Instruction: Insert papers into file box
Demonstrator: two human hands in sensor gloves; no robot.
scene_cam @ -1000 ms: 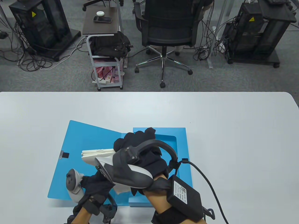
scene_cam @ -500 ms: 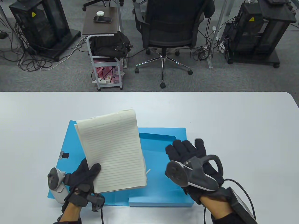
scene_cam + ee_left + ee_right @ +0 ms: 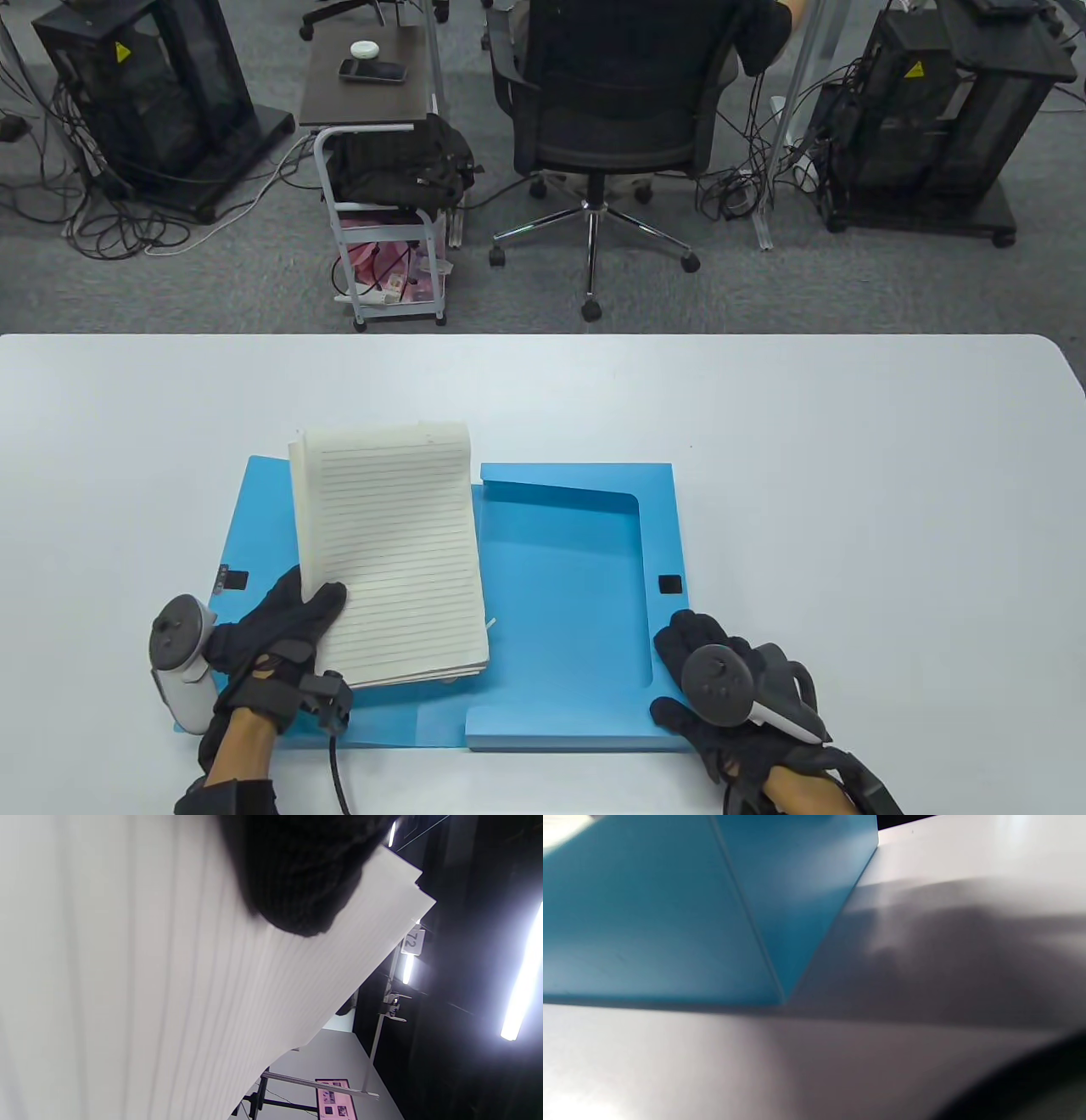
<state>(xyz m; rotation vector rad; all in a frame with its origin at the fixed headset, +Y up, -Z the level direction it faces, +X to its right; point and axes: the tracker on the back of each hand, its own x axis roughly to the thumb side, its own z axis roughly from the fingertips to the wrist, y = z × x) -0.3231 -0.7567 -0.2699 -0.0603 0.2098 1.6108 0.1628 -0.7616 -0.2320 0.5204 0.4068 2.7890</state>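
Papers held over the open lid, tray waiting at right

Papers (image 3: 390, 552), a stack of lined sheets, sit tilted above the left half of the blue file box (image 3: 568, 594), which lies open and flat on the white table (image 3: 848, 475). The left hand (image 3: 271, 637) grips the stack at its near left corner, thumb on the top sheet and the other fingers underneath; in the left wrist view a dark gloved fingertip (image 3: 297, 878) presses on the fanned sheet edges (image 3: 148, 984). The stack's far edge reaches past the lid's far edge, over bare table. Its near right corner seems to hover just above the lid, though contact is hard to judge from above.

The box's tray, on the right, shows its raised rim and a small black patch near the right wall. The right hand (image 3: 730, 705) rests at the tray's near right corner, fingers curled over the rim, holding nothing loose. The right wrist view shows only the blue box wall (image 3: 712, 899) meeting the table (image 3: 925, 984), blurred.

Beyond the table stand an office chair (image 3: 607, 110), a small cart (image 3: 386, 170), and two black equipment racks.
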